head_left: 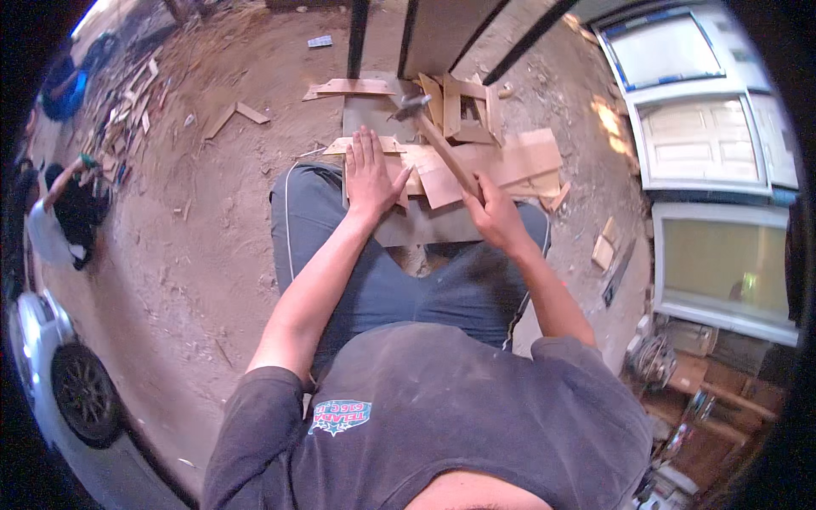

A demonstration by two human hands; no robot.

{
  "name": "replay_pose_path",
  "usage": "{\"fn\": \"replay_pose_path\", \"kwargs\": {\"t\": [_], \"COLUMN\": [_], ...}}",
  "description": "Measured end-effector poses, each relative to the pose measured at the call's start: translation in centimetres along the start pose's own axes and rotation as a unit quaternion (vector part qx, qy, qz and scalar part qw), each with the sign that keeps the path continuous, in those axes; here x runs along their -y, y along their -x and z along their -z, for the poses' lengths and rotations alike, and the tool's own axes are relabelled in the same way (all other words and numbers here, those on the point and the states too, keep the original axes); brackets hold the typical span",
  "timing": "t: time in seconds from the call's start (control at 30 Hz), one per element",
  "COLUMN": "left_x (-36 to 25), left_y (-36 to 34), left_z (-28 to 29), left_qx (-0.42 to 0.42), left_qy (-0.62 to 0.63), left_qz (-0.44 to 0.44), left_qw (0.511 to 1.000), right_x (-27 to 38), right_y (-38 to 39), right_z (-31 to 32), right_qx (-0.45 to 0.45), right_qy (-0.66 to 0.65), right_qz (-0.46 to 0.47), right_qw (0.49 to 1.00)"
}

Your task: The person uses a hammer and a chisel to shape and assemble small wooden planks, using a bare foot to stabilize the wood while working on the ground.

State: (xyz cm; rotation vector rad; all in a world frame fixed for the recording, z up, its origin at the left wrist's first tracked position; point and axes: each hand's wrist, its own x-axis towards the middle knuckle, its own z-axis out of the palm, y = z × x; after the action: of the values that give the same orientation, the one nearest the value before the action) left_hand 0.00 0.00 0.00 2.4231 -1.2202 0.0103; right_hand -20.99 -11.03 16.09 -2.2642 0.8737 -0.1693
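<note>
My right hand [495, 214] grips the wooden handle of a hammer [442, 149]. Its metal head [410, 105] is up over a pile of thin wooden boards [501, 157]. My left hand [371, 174] lies flat, fingers spread, pressing on a light board on a grey slab [425, 225] in front of my knees. I am crouched on dusty ground, in dark trousers.
Wood scraps [238, 115] lie scattered on the dirt at upper left. White framed panels [701, 140] lean at the right. A person [59, 221] crouches at the far left, near a car wheel [83, 393]. Dark metal bars [357, 34] stand ahead. Tools and clutter [680, 382] sit at lower right.
</note>
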Motion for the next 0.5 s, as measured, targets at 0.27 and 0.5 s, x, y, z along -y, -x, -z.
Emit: {"fn": "replay_pose_path", "kwargs": {"t": [0.27, 0.5], "left_x": [0.3, -0.5], "left_y": [-1.0, -1.1], "left_z": [-0.5, 0.3], "left_qx": [-0.005, 0.071], "left_qy": [-0.023, -0.069], "left_qz": [0.025, 0.044], "left_qw": [0.999, 0.994], "right_x": [-2.4, -3.9], "right_y": [-2.4, -4.2], "right_z": [-2.1, -2.5], "right_qx": [-0.007, 0.021], "right_qy": [0.063, 0.174], "right_qz": [-0.009, 0.074], "right_qw": [0.998, 0.982]}}
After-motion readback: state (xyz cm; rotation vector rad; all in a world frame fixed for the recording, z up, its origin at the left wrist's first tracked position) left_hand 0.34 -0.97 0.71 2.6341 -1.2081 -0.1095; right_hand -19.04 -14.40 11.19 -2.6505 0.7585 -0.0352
